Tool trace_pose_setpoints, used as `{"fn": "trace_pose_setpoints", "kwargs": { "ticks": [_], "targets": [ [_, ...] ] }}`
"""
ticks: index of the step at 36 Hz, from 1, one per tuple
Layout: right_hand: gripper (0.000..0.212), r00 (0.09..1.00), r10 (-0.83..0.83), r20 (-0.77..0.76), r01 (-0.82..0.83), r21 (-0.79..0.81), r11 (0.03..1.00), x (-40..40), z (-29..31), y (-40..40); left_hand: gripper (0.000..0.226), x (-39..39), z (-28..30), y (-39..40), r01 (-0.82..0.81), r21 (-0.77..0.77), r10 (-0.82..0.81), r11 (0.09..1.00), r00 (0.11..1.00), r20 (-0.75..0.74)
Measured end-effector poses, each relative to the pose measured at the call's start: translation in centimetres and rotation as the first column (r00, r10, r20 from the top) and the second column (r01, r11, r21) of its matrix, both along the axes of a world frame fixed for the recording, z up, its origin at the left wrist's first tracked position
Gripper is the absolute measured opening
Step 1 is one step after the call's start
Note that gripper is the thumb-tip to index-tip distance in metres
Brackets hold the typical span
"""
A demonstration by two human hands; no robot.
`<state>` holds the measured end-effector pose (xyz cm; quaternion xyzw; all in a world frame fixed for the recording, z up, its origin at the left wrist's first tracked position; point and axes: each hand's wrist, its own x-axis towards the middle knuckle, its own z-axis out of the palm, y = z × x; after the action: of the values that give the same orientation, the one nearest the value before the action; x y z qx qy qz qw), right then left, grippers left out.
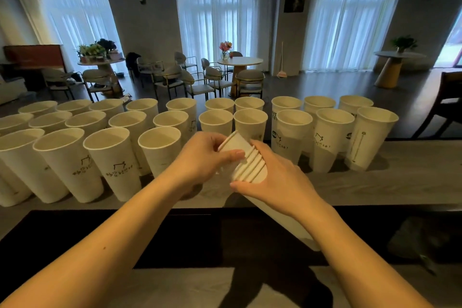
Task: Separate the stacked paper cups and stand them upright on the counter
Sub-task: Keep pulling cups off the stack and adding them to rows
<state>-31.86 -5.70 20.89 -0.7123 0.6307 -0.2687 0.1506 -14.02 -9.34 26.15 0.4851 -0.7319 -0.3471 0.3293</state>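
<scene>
Just before the upright cups (160,150), the left hand (202,157) pinches the top cup (233,142). Right hand (272,180) (fingers curled) grips the tilted stack (250,170).

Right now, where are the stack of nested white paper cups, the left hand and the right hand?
stack of nested white paper cups (251,166), head view, on the rims.
left hand (200,157), head view, hand's back.
right hand (280,182), head view, hand's back.

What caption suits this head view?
Both hands, left hand and right hand, pull the stack apart before upright cups.
</scene>
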Motion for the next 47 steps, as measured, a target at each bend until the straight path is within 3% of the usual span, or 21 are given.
{"fn": "trace_pose_setpoints", "kwargs": {
  "ticks": [2, 4, 7, 12, 18, 22, 24, 27, 29, 32, 35, 37, 42, 47],
  "targets": [
    [0.102, 1.000, -0.021, -0.015, 0.021, 0.032, 0.999, -1.0, -0.2, 0.2, 0.004, 0.5, 0.6, -0.3, -0.054, -0.067, 0.051, 0.996, 0.998, -0.042],
    [0.102, 0.996, -0.068, -0.062, 0.072, 0.067, 0.995, -2.1, -0.5, 0.3, 0.005, 1.2, 1.2, -0.7, -0.113, -0.245, 0.111, 0.963, 0.994, -0.025],
    [0.107, 0.980, -0.165, -0.113, 0.178, 0.116, 0.977, -3.2, -1.1, 0.2, 0.014, 1.8, 1.2, -1.3, -0.078, -0.487, 0.205, 0.870, 0.956, 0.212],
    [0.107, 0.975, -0.201, -0.091, 0.212, 0.133, 0.968, -3.4, -1.2, 0.1, 0.024, 0.8, -1.5, -2.1, 0.145, -0.501, 0.250, 0.853, 0.729, 0.637],
    [0.108, 0.978, -0.188, -0.092, 0.200, 0.139, 0.970, -3.0, -1.1, 0.3, 0.037, 0.1, -2.1, -3.1, 0.208, -0.497, 0.272, 0.843, 0.631, 0.726],
    [0.111, 0.980, -0.189, -0.060, 0.196, 0.150, 0.969, -3.0, -0.9, 0.4, 0.061, 0.2, -1.8, -3.7, 0.156, -0.488, 0.210, 0.859, 0.762, 0.613],
    [0.113, 0.981, -0.192, -0.034, 0.195, 0.155, 0.968, -3.1, -0.8, 0.4, 0.066, 0.2, -1.4, -3.5, 0.139, -0.596, 0.238, 0.791, 0.827, 0.509],
    [0.115, 0.983, -0.181, 0.017, 0.177, 0.151, 0.973, -3.3, -0.3, 0.6, 0.056, -0.8, -0.7, -2.0, 0.105, -0.721, 0.224, 0.685, 0.911, 0.346],
    [0.116, 0.986, -0.154, 0.057, 0.145, 0.141, 0.979, -3.3, 0.0, 0.8, 0.047, -2.2, -0.2, -0.3, 0.095, -0.635, 0.090, 0.767, 0.963, 0.254],
    [0.126, 0.986, -0.127, 0.109, 0.114, 0.120, 0.986, -3.2, 0.4, 0.9, 0.041, -4.3, 0.5, 1.0, 0.175, -0.246, -0.117, 0.953, 0.965, 0.235],
    [0.126, 0.985, -0.127, 0.121, 0.115, 0.096, 0.989, -3.3, 0.6, 1.1, 0.034, -5.5, 0.7, 1.1, 0.250, 0.050, -0.255, 0.967, 0.944, 0.211],
    [0.121, 0.988, -0.103, 0.119, 0.095, 0.068, 0.993, -3.5, 0.7, 1.3, 0.031, -5.8, 0.5, 1.2, 0.267, 0.148, -0.286, 0.952, 0.950, 0.125],
    [0.110, 0.993, -0.080, 0.087, 0.079, 0.025, 0.997, -4.0, 0.3, 1.7, 0.022, -6.0, 0.1, 1.5, 0.260, 0.155, -0.266, 0.953, 0.964, 0.019],
    [0.094, 0.993, -0.099, 0.070, 0.101, -0.028, 0.994, -5.2, -0.4, 2.0, 0.009, -6.1, 0.7, 1.4, 0.189, 0.021, -0.189, 0.982, 0.981, 0.030]
  ]
}}
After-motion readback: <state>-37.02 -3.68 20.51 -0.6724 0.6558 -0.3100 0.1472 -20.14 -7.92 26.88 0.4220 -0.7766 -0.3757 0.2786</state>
